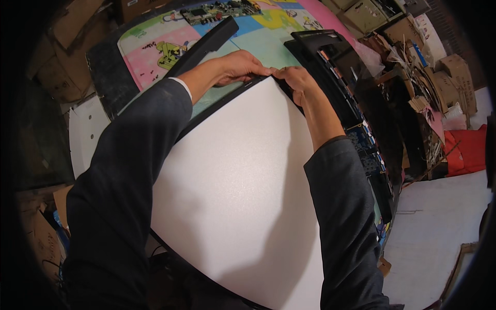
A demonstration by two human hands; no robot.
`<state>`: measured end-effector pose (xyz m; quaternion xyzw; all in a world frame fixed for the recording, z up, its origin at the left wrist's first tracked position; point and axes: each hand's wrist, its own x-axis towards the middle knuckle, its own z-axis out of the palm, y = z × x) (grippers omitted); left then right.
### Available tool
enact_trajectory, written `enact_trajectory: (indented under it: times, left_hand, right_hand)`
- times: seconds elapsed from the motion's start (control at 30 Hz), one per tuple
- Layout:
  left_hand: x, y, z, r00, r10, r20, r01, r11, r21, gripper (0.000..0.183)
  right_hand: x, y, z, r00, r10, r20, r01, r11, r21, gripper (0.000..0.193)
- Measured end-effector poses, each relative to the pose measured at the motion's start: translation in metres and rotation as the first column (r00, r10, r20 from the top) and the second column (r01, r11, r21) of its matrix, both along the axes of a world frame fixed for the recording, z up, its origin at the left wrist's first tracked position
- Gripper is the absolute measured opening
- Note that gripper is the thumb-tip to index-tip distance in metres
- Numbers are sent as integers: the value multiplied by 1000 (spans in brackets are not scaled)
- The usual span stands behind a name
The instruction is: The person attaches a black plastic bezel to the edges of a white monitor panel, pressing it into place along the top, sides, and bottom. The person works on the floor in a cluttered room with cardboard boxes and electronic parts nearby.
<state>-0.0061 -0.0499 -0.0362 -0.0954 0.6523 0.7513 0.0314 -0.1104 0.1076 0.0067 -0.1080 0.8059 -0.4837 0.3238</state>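
A large white panel [237, 170] with a narrow black frame [214, 107] lies in front of me, one corner pointing away. At that far corner my left hand [238, 67] and my right hand [295, 81] meet, fingertips nearly touching. The left thumb and fingers pinch the frame's edge just left of the corner. My right fingers are closed on the frame at the corner, its outer strip running down under the hand. Exactly what lies between the fingertips is hidden. Shadows of my arms fall across the white surface.
A long black bar [206, 45] lies beyond my left hand on the colourful patterned mat [263, 41]. A green circuit board [221, 11] sits at the far edge. To the right are a black panel housing [330, 67] with boards, cardboard scraps [454, 77] and a red bag [466, 151].
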Motion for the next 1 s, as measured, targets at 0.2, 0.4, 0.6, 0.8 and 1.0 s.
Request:
enact_trajectory:
  times: [0.2, 0.4, 0.6, 0.8, 1.0]
  left_hand:
    - [-1, 5, 1, 999, 37, 4, -37, 999, -20, 20]
    - [-4, 3, -3, 1000, 29, 0, -29, 999, 21, 17]
    - [-6, 2, -1, 999, 28, 38, -26, 999, -30, 15]
    - [-11, -6, -13, 1000, 7, -4, -6, 986, 166, 16]
    - [-8, -3, -10, 1000, 17, -9, -15, 989, 145, 15]
  right_hand:
    - [0, 1, -2, 1000, -29, -11, 28, 999, -14, 25]
    - [-5, 3, -10, 995, -19, -93, 18, 1000, -14, 19]
    - [13, 16, 4, 963, 119, -243, -147, 984, -102, 15]
    - [8, 20, 8, 550, 424, -720, -413, 887, 207, 17]
    - [23, 20, 9, 147, 452, -880, -294, 869, 397, 19]
